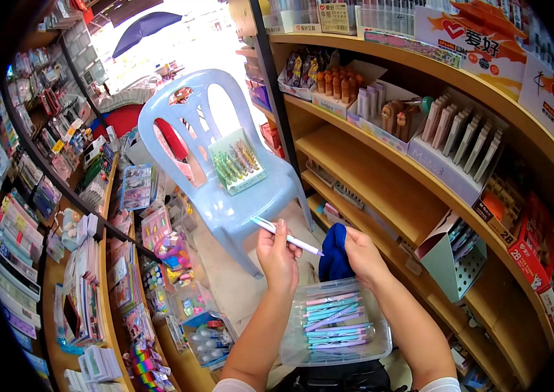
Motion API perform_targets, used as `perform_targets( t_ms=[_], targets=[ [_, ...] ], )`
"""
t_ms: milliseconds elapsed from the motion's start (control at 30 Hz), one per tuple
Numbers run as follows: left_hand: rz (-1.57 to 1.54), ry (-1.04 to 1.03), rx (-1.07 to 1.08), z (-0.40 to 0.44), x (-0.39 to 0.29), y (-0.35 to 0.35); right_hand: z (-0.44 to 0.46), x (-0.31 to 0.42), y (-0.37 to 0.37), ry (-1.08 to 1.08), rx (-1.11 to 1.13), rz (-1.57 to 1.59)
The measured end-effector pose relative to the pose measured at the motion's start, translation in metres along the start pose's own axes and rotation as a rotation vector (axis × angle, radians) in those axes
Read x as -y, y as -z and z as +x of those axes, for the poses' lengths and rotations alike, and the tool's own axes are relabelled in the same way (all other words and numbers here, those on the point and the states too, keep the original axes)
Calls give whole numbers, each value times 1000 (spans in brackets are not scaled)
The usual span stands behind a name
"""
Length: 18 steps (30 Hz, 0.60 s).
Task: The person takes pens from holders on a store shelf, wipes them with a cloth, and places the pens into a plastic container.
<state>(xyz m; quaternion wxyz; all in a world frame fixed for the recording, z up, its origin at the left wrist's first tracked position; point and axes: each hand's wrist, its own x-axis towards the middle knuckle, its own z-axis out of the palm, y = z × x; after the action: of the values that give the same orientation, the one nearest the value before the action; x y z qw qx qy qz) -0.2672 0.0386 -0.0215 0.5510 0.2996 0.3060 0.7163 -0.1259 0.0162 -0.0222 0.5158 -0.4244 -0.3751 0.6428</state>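
My left hand (278, 256) is closed on a white and lilac pen (298, 243) that slants down to the right. In my right hand (363, 253) is a bunched dark blue cloth (336, 260), just right of the pen's tip; the two look slightly apart. Below both hands sits a clear plastic bin (292, 353) with several pastel pens (335, 320) in pink, lilac and turquoise. Beyond my hands, a light blue plastic chair (215, 206) bears an open display box (249, 181) of green and gold pens.
Wooden shelves (355, 157) on the right carry boxes of pens and a red box (530, 251). A green dotted box (463, 271) juts from a lower shelf. Crowded stationery racks (84, 281) line the left, with plastic tubs (192, 297) on the floor beside the chair.
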Motion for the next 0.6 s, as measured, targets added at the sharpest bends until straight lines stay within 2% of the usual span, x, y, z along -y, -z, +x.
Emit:
perform_targets(
  t_ms=[600],
  targets=[
    [19,26,-5,-2,1,-3,-3,0,0,-48,105,-58]
  ],
)
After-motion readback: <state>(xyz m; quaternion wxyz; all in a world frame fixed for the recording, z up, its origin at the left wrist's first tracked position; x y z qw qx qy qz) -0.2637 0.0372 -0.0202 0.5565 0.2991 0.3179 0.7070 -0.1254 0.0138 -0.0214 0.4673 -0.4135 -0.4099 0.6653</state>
